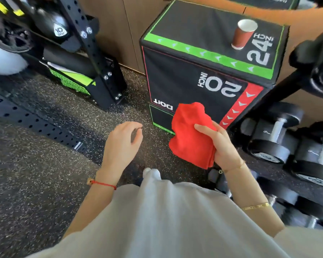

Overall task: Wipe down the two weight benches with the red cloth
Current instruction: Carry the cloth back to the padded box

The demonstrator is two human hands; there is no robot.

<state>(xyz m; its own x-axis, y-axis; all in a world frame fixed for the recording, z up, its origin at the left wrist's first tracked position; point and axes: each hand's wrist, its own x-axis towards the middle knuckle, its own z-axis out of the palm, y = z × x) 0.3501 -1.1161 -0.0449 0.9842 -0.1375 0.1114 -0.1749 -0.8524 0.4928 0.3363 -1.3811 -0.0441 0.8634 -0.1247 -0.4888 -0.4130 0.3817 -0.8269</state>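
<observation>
Cloth (191, 135) bunched in my right hand (222, 146), fingers curled round it; left hand (121, 144) loose, holding nothing. Better refold it flat before wiping (no bench in view yet).

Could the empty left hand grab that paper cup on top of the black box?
Probably yes: the left hand holds nothing, and the cup stands alone on the box, with nothing between.

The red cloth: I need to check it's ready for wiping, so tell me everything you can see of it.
The red cloth is a soft, plain fabric with a slightly fuzzy look, bunched and folded rather than spread flat. The right hand holds it in the air, fingers curled round one side, in front of the black box. The left hand is apart from it. No stains show.
</observation>
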